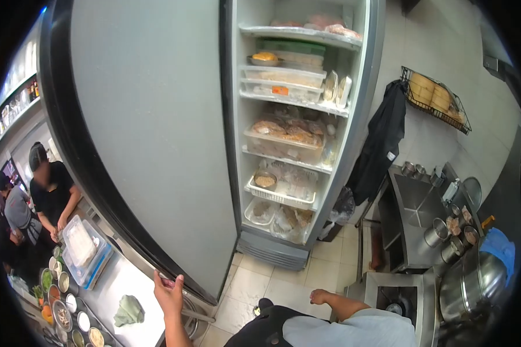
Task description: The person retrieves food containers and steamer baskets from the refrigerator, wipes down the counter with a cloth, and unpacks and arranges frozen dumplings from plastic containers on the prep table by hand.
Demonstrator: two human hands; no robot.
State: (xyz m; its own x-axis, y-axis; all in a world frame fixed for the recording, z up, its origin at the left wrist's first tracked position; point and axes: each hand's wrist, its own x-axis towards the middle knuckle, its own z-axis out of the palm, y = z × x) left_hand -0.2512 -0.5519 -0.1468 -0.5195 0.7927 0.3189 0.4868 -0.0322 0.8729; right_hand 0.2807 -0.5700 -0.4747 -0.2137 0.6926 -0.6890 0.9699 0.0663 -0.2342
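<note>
My left hand (169,294) is at the free edge of the wide-open upright fridge door (150,139), thumb on its inner side and fingers on the outer side. My right hand (319,297) hangs in front of my waist over the floor, fingers curled in and nothing visible in them. Ahead stands the fridge (275,251), its shelves loaded. A plastic tub of meat (283,151) sits on a middle shelf. Below it, a white basket (286,195) carries a metal bowl (265,181) and bagged food. Lidded containers (283,75) are stacked higher up.
On the left, a steel counter (147,289) carries a green cloth (129,311), a plastic container (81,246) and several ingredient pots. Two people stand beyond it. To the right are a sink unit (417,199), a stove burner (395,306), a large steel pot (463,286) and a wall basket (434,98).
</note>
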